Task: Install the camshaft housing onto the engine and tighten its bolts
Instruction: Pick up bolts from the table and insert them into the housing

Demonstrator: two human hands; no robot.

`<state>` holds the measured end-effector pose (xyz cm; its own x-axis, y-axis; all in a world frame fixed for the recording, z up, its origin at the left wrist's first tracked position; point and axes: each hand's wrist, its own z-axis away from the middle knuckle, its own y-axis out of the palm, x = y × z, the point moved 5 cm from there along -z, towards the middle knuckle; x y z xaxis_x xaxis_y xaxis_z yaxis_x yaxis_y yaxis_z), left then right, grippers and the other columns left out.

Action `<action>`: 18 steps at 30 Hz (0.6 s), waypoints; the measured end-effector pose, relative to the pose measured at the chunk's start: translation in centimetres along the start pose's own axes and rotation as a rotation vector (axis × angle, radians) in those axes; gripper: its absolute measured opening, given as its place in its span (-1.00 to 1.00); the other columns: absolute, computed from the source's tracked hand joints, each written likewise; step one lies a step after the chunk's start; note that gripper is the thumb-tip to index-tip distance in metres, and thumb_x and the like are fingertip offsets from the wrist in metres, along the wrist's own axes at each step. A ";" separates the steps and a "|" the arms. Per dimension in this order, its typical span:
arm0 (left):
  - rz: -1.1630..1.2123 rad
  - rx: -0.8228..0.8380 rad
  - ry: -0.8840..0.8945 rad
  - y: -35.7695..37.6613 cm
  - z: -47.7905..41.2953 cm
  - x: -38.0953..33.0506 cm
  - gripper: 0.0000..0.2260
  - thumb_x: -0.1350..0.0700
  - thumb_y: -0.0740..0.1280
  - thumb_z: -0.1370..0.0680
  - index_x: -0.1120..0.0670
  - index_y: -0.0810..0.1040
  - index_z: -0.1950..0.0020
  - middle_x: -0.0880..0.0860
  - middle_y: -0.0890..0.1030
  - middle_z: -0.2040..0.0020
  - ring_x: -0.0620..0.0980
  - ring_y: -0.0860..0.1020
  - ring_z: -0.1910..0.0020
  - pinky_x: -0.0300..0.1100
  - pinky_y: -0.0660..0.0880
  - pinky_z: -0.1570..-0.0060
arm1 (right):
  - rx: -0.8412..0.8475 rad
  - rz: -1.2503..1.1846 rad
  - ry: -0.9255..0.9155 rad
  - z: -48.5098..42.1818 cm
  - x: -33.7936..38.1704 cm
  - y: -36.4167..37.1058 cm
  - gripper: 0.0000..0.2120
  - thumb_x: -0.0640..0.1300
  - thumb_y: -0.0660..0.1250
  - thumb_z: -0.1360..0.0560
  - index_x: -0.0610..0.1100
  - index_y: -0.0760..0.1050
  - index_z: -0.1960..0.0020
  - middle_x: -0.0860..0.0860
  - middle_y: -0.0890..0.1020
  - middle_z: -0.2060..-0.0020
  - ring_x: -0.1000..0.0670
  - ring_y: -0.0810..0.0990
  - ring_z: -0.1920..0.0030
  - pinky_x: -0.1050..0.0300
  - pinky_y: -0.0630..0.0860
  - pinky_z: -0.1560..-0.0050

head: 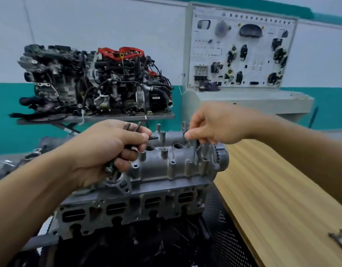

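Left grip [108, 151] is clamped round a bundle of dark bolts [137, 127], their shanks poking out above my knuckles, over the left end of the camshaft housing [176, 162]. That housing already sits on top of the engine [137, 201], so the seating looks done. The bolt bosses I can see along its near edge stand empty, so I judge the bolting has hardly begun and all the tightening is left. My right grip [210, 126] has its fingertips drawn together, pointing down at the far right end of the housing; whether a bolt is pinched there I cannot tell. Further right, a small tool [338, 239] lies on the wooden desk [281, 189].
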<state>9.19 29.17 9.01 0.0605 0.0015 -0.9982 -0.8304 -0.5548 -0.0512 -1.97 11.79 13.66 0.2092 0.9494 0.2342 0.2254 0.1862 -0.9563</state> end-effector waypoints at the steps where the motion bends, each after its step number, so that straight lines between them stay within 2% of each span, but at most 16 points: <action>1: -0.024 0.019 -0.008 0.4 -0.6 0.2 -0.92 0.28 0.27 -0.62 0.16 0.53 0.02 0.04 0.47 0.39 -0.16 0.25 0.55 -0.36 0.18 0.69 | -0.004 -0.011 0.009 0.2 -0.9 0.5 -0.70 0.03 0.39 -0.56 -0.17 0.66 0.20 0.05 0.59 0.49 0.13 0.44 0.52 0.37 0.36 0.50; 3: -0.077 0.056 -0.014 1.7 -2.2 0.2 -0.92 0.28 0.28 -0.62 0.15 0.53 0.03 0.04 0.47 0.39 -0.15 0.26 0.54 -0.36 0.17 0.69 | -0.024 -0.050 0.032 0.9 -2.5 1.0 -0.73 0.02 0.40 -0.56 -0.12 0.67 0.21 0.08 0.53 0.52 0.12 0.38 0.51 0.33 0.34 0.49; 6: -0.162 0.102 0.015 3.8 -4.7 -0.4 -0.90 0.29 0.27 -0.62 0.15 0.54 0.04 0.05 0.47 0.40 -0.15 0.26 0.56 -0.36 0.17 0.67 | -0.068 -0.087 0.021 1.6 -3.5 0.7 -0.82 -0.01 0.41 -0.56 -0.04 0.70 0.16 0.16 0.61 0.44 0.14 0.46 0.46 0.34 0.39 0.44; 9: -0.211 0.144 0.033 5.4 -6.6 -0.8 -0.90 0.30 0.26 -0.63 0.16 0.54 0.03 0.06 0.46 0.39 -0.14 0.25 0.56 -0.35 0.17 0.67 | -0.086 0.012 -0.003 1.7 -3.6 0.3 -0.86 -0.06 0.41 -0.56 -0.08 0.71 0.06 0.04 0.70 0.28 0.06 0.58 0.28 0.27 0.48 0.25; 11: -0.232 0.162 0.041 6.1 -7.4 -0.8 -0.89 0.30 0.27 -0.63 0.15 0.54 0.04 0.06 0.46 0.40 -0.15 0.25 0.56 -0.34 0.17 0.67 | -0.081 0.097 -0.017 1.5 -3.5 0.3 -0.86 -0.07 0.40 -0.56 -0.10 0.71 0.05 0.02 0.71 0.25 0.05 0.60 0.26 0.26 0.49 0.19; 15: -0.258 0.179 0.037 6.5 -8.6 -0.5 -0.88 0.30 0.26 -0.63 0.15 0.54 0.05 0.07 0.45 0.39 -0.15 0.26 0.56 -0.34 0.16 0.66 | -0.007 0.254 -0.042 1.0 -2.9 1.0 -0.83 -0.09 0.38 -0.57 -0.15 0.70 0.07 0.01 0.71 0.22 0.01 0.63 0.21 0.15 0.54 0.15; 18: -0.248 0.181 0.015 5.8 -8.9 -0.2 -0.89 0.30 0.25 -0.63 0.16 0.53 0.04 0.06 0.45 0.40 -0.16 0.25 0.56 -0.35 0.16 0.67 | 0.010 0.278 -0.035 0.7 -2.9 0.6 -0.81 -0.09 0.38 -0.57 -0.18 0.68 0.10 -0.02 0.69 0.26 -0.02 0.61 0.26 0.23 0.48 0.24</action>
<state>9.29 18.52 9.22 0.2807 0.1054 -0.9540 -0.8745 -0.3816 -0.2995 -3.12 9.37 12.27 0.2287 0.9725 -0.0435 0.1547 -0.0804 -0.9847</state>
